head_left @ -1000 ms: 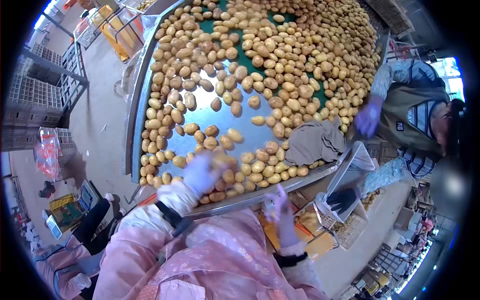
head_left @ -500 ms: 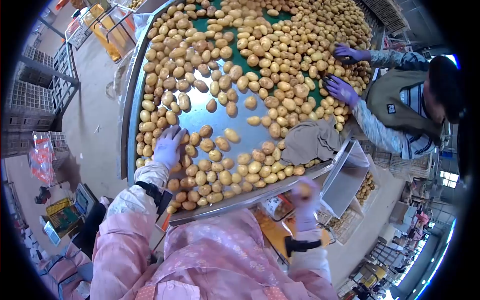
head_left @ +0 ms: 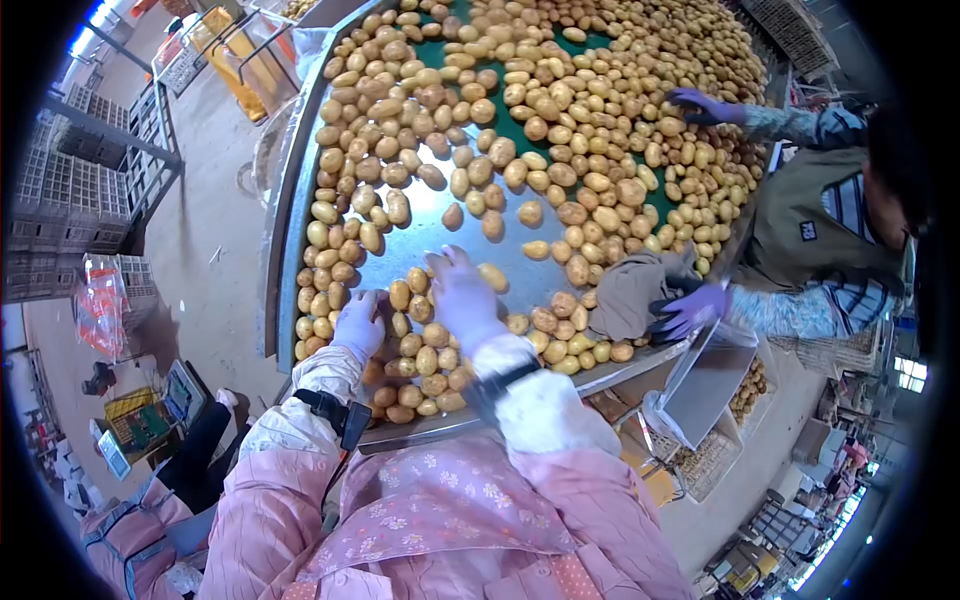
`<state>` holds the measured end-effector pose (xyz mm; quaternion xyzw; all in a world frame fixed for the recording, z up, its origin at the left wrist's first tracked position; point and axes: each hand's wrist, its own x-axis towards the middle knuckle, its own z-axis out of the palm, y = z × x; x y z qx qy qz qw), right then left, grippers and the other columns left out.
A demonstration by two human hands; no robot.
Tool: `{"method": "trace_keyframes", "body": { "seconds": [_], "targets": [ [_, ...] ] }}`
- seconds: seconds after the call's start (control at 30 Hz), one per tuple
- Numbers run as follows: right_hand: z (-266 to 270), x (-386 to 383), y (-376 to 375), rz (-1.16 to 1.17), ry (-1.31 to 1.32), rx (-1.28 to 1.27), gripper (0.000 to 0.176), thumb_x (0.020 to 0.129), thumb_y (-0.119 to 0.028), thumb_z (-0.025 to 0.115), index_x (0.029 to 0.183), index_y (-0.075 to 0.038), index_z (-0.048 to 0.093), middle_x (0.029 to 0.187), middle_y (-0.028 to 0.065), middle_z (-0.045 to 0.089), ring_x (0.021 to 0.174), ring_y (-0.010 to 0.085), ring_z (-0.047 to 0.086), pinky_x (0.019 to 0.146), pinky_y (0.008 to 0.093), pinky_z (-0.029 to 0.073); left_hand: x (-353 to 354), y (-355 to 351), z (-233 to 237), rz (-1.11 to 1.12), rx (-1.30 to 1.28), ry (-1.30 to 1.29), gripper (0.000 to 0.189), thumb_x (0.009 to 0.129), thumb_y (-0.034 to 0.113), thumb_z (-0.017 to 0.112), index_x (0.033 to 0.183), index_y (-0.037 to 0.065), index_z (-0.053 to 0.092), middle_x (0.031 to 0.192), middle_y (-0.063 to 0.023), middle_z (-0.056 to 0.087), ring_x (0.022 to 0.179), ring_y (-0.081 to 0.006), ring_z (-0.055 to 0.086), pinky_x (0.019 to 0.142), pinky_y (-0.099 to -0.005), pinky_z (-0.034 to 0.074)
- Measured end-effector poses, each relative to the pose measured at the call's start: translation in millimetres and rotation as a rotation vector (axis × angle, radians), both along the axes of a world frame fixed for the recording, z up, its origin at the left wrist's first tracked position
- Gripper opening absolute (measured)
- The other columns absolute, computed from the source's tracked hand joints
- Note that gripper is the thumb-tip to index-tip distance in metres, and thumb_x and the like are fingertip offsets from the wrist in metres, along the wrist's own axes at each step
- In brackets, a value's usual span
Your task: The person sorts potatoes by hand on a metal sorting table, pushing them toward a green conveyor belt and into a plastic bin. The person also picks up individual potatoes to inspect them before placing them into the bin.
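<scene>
Both my hands wear lavender gloves and work over potatoes (head_left: 433,361) at the near end of a metal sorting table (head_left: 400,262). My left hand (head_left: 361,325) rests low among the potatoes on the near left side, its fingers loosely apart, with no potato seen in its grasp. Farther right, my right hand (head_left: 465,295) reaches over the near group, back up and slightly blurred. Its fingers stretch forward beside a few potatoes; the palm side is hidden.
Across the right side a co-worker in purple gloves has one hand (head_left: 700,106) on the potato heap (head_left: 640,60) and the other by a grey cloth (head_left: 635,295). A metal chute (head_left: 710,385) hangs off the near right edge, above a crate (head_left: 712,465). Stacked crates (head_left: 75,195) stand left.
My right hand has come from beyond the table's near edge onto the potatoes. My left hand has shifted slightly nearer me. The co-worker's nearer hand has moved to the cloth.
</scene>
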<state>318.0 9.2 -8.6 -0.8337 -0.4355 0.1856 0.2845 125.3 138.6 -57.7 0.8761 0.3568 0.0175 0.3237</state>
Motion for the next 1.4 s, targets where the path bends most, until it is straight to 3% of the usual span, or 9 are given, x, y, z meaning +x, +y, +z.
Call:
{"method": "trace_keyframes", "body": {
  "seconds": [0.1, 0.3, 0.57, 0.8, 0.93, 1.13, 1.2, 1.27, 1.4],
  "targets": [
    [-10, -9, 42, 0.156, -0.096, -0.482, 0.03, 0.092, -0.019, 0.068, 0.121, -0.013, 0.066, 0.129, 0.0172, 0.062, 0.107, 0.0364, 0.071, 0.086, 0.0464, 0.06, -27, 10, -13, 0.168, -0.142, -0.061, 0.026, 0.097, 0.008, 0.058, 0.122, 0.006, 0.067, 0.107, -0.0182, 0.071, 0.102, -0.0367, 0.07, 0.09, -0.0459, 0.056],
    [-13, 7, 2, 0.002, 0.209, -0.354, 0.037, 0.098, -0.034, 0.068, 0.122, -0.007, 0.062, 0.119, 0.0153, 0.065, 0.093, 0.0296, 0.072, 0.082, 0.0444, 0.058, -38, -15, 20, 0.778, -0.702, -0.315, 0.028, 0.1, 0.005, 0.057, 0.126, 0.003, 0.068, 0.103, -0.0115, 0.073, 0.096, -0.0197, 0.07, 0.088, -0.0335, 0.055],
    [36, -28, -119, -0.613, 1.633, 0.309, 0.044, 0.105, -0.046, 0.062, 0.127, -0.008, 0.06, 0.095, 0.0021, 0.064, 0.07, 0.0083, 0.053, 0.06, 0.0198, 0.039, 23, -52, 40, -0.007, -0.009, -0.083, 0.048, 0.09, 0.004, 0.063, 0.135, 0.021, 0.066, 0.123, -0.0151, 0.066, 0.111, -0.039, 0.066, 0.096, -0.0484, 0.054],
    [54, -75, -207, -0.442, 1.338, 0.384, 0.043, 0.107, -0.045, 0.056, 0.126, -0.006, 0.059, 0.1, 0.0033, 0.063, 0.072, 0.0098, 0.05, 0.064, 0.0247, 0.042, 47, -39, 32, -0.119, -0.05, 0.217, 0.049, 0.098, 0.031, 0.066, 0.146, 0.02, 0.057, 0.126, -0.0201, 0.066, 0.117, -0.0412, 0.065, 0.099, -0.0501, 0.052],
    [47, -87, -221, -0.841, 1.581, 0.681, 0.054, 0.107, -0.049, 0.052, 0.142, -0.007, 0.055, 0.123, 0.006, 0.068, 0.078, 0.0101, 0.05, 0.069, 0.0262, 0.044, 45, -99, 83, -0.295, -0.274, 0.069, 0.051, 0.099, 0.038, 0.067, 0.143, 0.013, 0.059, 0.109, -0.0215, 0.073, 0.103, -0.0415, 0.07, 0.09, -0.0501, 0.055],
    [82, -71, -243, -0.708, 1.11, 0.395, 0.035, 0.109, -0.036, 0.054, 0.128, -0.009, 0.062, 0.103, 0.0047, 0.068, 0.084, 0.0117, 0.062, 0.077, 0.0312, 0.054, 44, -209, 119, -0.472, -0.356, -0.035, 0.048, 0.101, 0.034, 0.065, 0.142, 0.011, 0.061, 0.108, -0.0212, 0.074, 0.102, -0.0381, 0.072, 0.088, -0.0466, 0.056],
    [78, -55, -301, -0.895, 0.8, 0.607, 0.022, 0.103, -0.018, 0.063, 0.122, -0.005, 0.065, 0.09, 0.003, 0.065, 0.07, 0.0132, 0.062, 0.064, 0.0284, 0.056, 40, -208, 115, -0.509, -0.383, -0.097, 0.048, 0.102, 0.031, 0.063, 0.145, 0.011, 0.059, 0.113, -0.021, 0.074, 0.104, -0.0393, 0.072, 0.089, -0.0454, 0.056],
    [70, -20, -409, -0.875, 0.646, 0.976, 0.031, 0.105, -0.028, 0.064, 0.127, -0.007, 0.063, 0.093, -0.0013, 0.065, 0.074, 0.0085, 0.059, 0.065, 0.0274, 0.052, 30, -206, 97, -0.44, -0.49, -0.094, 0.047, 0.103, 0.028, 0.063, 0.146, 0.009, 0.059, 0.107, -0.0174, 0.075, 0.096, -0.0338, 0.073, 0.085, -0.0413, 0.057],
    [53, -3, -599, -1.637, 0.246, 0.903, 0.045, 0.111, -0.049, 0.045, 0.141, -0.017, 0.056, 0.107, 0.0002, 0.062, 0.081, 0.0072, 0.055, 0.059, 0.0202, 0.039, 16, -205, 84, 0.057, -1.046, -0.084, 0.038, 0.101, 0.02, 0.065, 0.135, 0.003, 0.064, 0.087, -0.0021, 0.065, 0.076, -0.0164, 0.063, 0.072, -0.0313, 0.053]
  ]
}}
